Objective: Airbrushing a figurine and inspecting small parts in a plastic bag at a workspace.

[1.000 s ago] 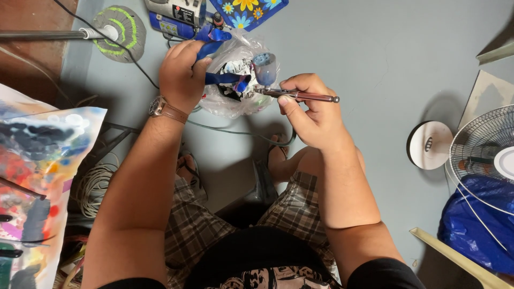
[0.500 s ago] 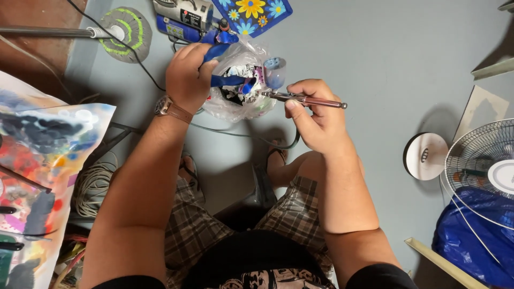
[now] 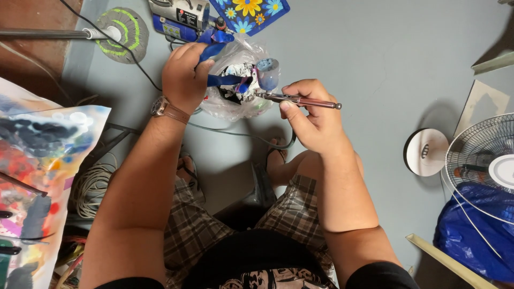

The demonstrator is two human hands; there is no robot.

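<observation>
My right hand (image 3: 313, 115) grips a slim metal airbrush (image 3: 305, 100) with a small blue-stained cup (image 3: 267, 73) on top, its tip pointing left. My left hand (image 3: 184, 77) holds a blue brush-like tool (image 3: 222, 80) whose end reaches the airbrush tip. Both are held over a clear plastic bag (image 3: 235, 104) stuffed with paint-stained paper. A hose (image 3: 241, 134) runs from the airbrush down past my knees. A watch sits on my left wrist.
A small compressor (image 3: 179, 18) and a flowered blue cloth (image 3: 251, 10) lie beyond the bag. A colourful painted canvas (image 3: 37, 160) stands at the left, coiled cable (image 3: 91, 184) beside it. At the right stand a fan (image 3: 482, 166) and a blue bag (image 3: 476, 235). A round green-marked stand base (image 3: 120, 32) is at the upper left.
The view has shifted a little; both hands stay over the bag, the left hand working the blue tool against the airbrush tip.
</observation>
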